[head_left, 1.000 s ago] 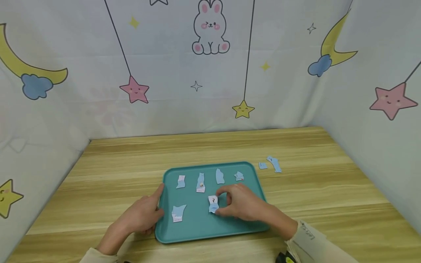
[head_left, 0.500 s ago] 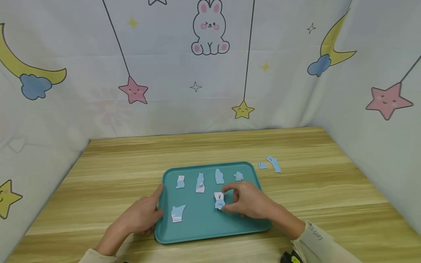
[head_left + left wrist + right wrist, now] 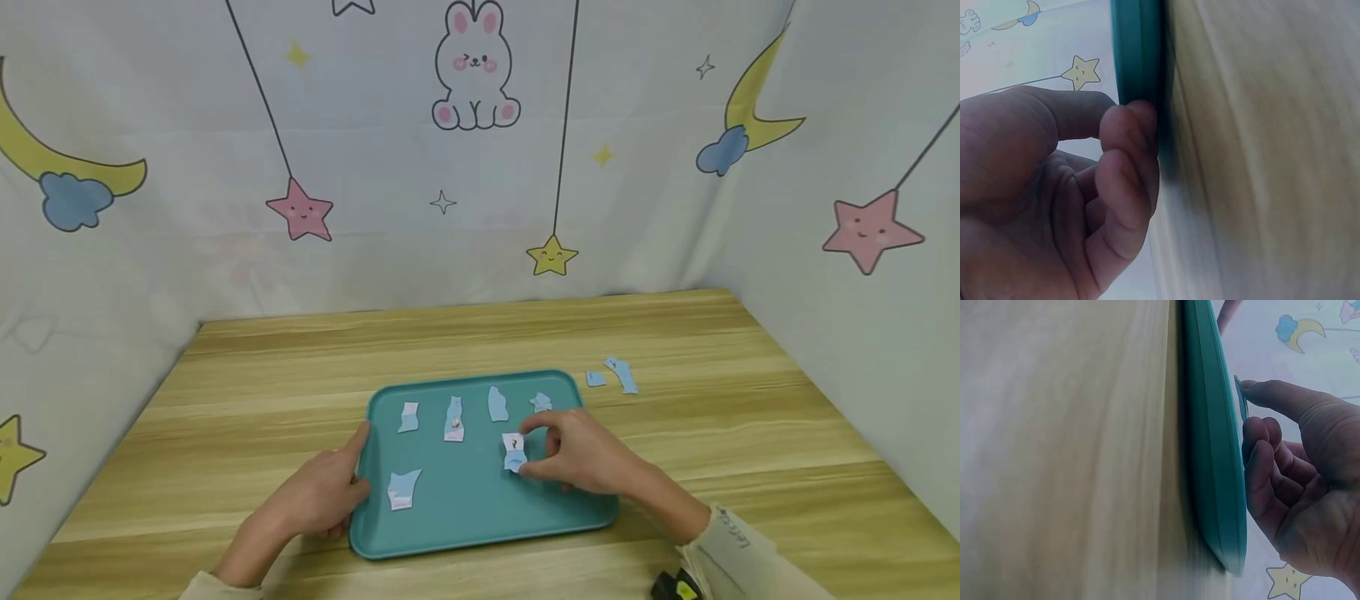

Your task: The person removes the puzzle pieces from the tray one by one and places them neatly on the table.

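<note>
A teal tray (image 3: 450, 533) lies on the wooden table. My left hand (image 3: 318, 496) holds its left edge; in the left wrist view the fingers of this hand (image 3: 1054, 187) are curled at the tray rim (image 3: 1138, 50). Over the right half of the tray, my right hand (image 3: 588, 454) pinches a torn paper piece (image 3: 514, 454), white-pink above and light blue below, by its right side. Edge-on, that piece (image 3: 1240, 397) shows between thumb and finger in the right wrist view, above the tray. Part of its right edge is hidden by fingertips.
On the tray lie other torn pieces: several in a back row, such as one long piece (image 3: 454, 419), and one at front left (image 3: 403, 490). Two blue pieces, one small (image 3: 595, 378) and one long (image 3: 622, 375), lie on the table beyond the tray's right corner. A printed curtain (image 3: 397, 150) encloses the table.
My right hand has moved to the right and slightly back with the pinched paper piece. The left hand keeps its place at the tray's edge. The view has shifted slightly.
</note>
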### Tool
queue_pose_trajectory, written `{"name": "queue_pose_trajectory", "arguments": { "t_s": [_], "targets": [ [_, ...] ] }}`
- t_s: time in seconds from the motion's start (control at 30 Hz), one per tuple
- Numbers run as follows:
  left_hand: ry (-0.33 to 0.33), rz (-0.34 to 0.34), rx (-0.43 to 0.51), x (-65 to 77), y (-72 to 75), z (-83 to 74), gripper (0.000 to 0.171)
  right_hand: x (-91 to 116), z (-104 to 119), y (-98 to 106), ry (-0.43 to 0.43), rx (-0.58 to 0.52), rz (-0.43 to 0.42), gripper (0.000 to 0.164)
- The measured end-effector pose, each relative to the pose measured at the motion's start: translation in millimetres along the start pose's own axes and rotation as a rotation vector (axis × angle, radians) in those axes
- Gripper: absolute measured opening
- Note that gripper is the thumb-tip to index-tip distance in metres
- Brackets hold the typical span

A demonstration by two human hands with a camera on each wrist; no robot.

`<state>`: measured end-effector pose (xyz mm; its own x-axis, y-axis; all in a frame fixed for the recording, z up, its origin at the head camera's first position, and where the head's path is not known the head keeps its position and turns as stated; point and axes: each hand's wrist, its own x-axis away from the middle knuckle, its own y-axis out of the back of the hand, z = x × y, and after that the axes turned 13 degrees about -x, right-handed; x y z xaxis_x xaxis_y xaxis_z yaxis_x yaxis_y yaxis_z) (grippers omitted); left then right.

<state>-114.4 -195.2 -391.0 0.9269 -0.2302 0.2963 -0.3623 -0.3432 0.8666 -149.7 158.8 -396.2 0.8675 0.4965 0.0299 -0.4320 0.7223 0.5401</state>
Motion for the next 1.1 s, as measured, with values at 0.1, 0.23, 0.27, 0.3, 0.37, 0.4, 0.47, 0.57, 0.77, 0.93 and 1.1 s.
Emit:
{"name": "queue_pose_trajectory", "arguments": {
  "t_s": [0.1,0.23,0.27,0.3,0.37,0.4,0.47,0.57,0.77,0.93,1.1],
  "targets": [
    [-0.006,-0.001,0.003,0.6,-0.4,0.7,0.083,2,-2,3,-0.012,-0.005,-0.014,0.047],
    [-0.004,-0.002,0.004,1.5,-1.2,1.0,0.083,5,-5,7,-0.022,-0.012,-0.034,0.048],
    [-0.003,-0.003,0.005,1.7,-1.3,0.9,0.083,6,-6,8,-0.023,-0.014,-0.038,0.049],
    [-0.001,-0.003,0.005,1.6,-1.5,1.0,0.083,6,-7,9,-0.026,-0.016,-0.041,0.049],
    [0.003,-0.004,0.007,1.9,-1.7,1.0,0.083,8,-8,11,-0.028,-0.019,-0.042,0.049],
    [0.006,-0.004,0.009,2.0,-1.6,0.9,0.083,8,-9,12,-0.027,-0.020,-0.042,0.050],
    [-0.001,-0.006,0.009,2.0,-1.7,1.4,0.083,9,-11,14,-0.025,-0.020,-0.043,0.050],
    [-0.012,-0.009,0.009,1.6,-1.9,2.6,0.083,11,-13,17,-0.023,-0.021,-0.044,0.049],
    [-0.010,-0.011,0.003,1.8,-2.3,3.9,0.083,14,-15,22,-0.032,-0.017,-0.053,0.051],
    [-0.016,-0.016,0.005,2.3,-3.0,4.9,0.083,16,-16,25,-0.033,-0.025,-0.067,0.051],
    [-0.017,-0.017,0.008,3.3,-3.3,5.6,0.083,19,-17,29,-0.033,-0.048,-0.071,0.050]
  ]
}}
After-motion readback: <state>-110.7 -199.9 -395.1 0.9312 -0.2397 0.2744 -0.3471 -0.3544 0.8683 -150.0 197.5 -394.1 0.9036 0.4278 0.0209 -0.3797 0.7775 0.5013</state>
